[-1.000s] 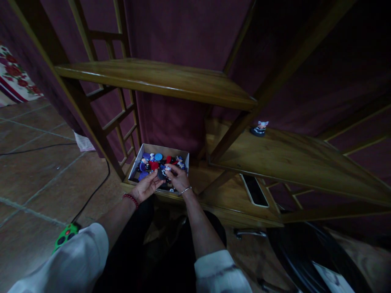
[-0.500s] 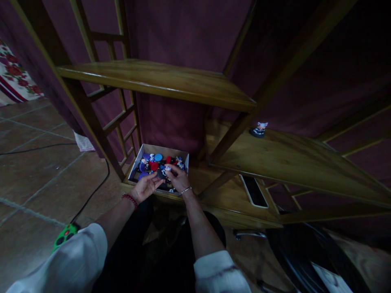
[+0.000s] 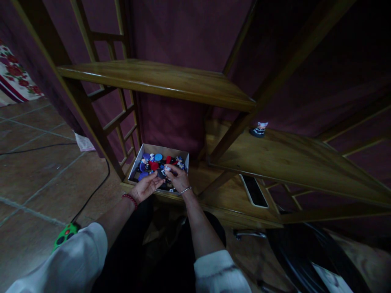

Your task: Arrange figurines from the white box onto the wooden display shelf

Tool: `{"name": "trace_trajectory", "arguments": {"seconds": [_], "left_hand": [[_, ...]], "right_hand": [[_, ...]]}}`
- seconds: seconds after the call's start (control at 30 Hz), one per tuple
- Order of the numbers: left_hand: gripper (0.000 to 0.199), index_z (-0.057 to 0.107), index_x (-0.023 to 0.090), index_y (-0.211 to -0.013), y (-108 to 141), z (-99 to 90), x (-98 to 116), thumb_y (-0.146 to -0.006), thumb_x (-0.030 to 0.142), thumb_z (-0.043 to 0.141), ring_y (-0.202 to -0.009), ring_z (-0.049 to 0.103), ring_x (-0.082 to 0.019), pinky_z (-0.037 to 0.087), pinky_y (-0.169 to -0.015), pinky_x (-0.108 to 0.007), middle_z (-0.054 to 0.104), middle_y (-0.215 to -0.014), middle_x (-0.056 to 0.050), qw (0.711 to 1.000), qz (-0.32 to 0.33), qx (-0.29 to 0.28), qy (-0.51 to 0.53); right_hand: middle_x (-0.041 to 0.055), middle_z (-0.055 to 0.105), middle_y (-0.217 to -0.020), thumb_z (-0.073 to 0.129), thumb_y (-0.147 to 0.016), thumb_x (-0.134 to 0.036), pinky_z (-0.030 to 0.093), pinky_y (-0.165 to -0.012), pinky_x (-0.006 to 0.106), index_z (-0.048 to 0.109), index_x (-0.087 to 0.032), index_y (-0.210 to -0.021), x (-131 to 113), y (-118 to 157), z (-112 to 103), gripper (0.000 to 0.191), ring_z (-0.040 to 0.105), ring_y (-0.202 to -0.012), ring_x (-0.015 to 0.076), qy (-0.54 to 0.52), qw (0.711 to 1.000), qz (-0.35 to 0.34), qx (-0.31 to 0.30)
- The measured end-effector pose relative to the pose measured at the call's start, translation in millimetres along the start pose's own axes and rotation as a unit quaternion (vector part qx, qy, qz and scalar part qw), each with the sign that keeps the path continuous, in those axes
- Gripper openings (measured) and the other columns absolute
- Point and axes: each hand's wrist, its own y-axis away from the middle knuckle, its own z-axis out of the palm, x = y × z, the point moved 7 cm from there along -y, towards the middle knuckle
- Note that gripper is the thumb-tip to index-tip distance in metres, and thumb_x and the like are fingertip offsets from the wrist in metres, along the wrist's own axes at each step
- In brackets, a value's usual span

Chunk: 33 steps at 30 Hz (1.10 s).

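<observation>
An open cardboard box (image 3: 161, 148) sits on a low wooden shelf, filled with small figurines and round blue, red and black discs. Over it, my right hand (image 3: 179, 178) pinches a small figurine (image 3: 161, 173) with a dark round base and a white top. My left hand (image 3: 146, 186) reaches in from the box's front edge, its fingertips at that dark base. The figurine's lower side is partly hidden by my fingers.
A similar figurine (image 3: 259, 130) stands on a slanted wooden shelf (image 3: 290, 160) to the right. Above the box is another wooden shelf (image 3: 152, 77). A dark slab (image 3: 255, 191) lies low on the right. A cable and a green object (image 3: 65, 236) are on the tiled floor.
My hands stay over the box with the figurine between them, shifting only slightly. The whole view has moved a little.
</observation>
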Motion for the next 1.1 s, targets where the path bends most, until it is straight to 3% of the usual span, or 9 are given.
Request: {"name": "trace_trajectory", "arguments": {"seconds": [0.7,1.1], "left_hand": [[0.010,0.057,0.009,-0.083,-5,-7.1,0,-0.078,0.015,0.052,-0.072,0.062,-0.013,0.051,-0.069,-0.022,0.063,-0.070,-0.007,1.000,0.005,0.018,-0.001],[0.010,0.057,0.009,-0.082,-5,-7.4,0,-0.079,0.016,0.050,-0.071,0.062,-0.013,0.051,-0.067,-0.022,0.063,-0.071,-0.008,1.000,0.007,0.027,-0.006]], "right_hand": [[-0.0011,0.067,-0.084,0.057,-0.070,-0.031,0.050,-0.064,0.025,0.063,-0.025,-0.098,17,-4,6,0.030,0.060,-0.062,0.0116,-0.036,0.999,0.004,0.003],[-0.0005,0.066,-0.089,0.057,-0.069,-0.026,0.050,-0.070,0.025,0.062,-0.023,-0.096,8,-2,5,0.028,0.061,-0.077,0.0135,-0.019,1.000,-0.004,0.012]]}}
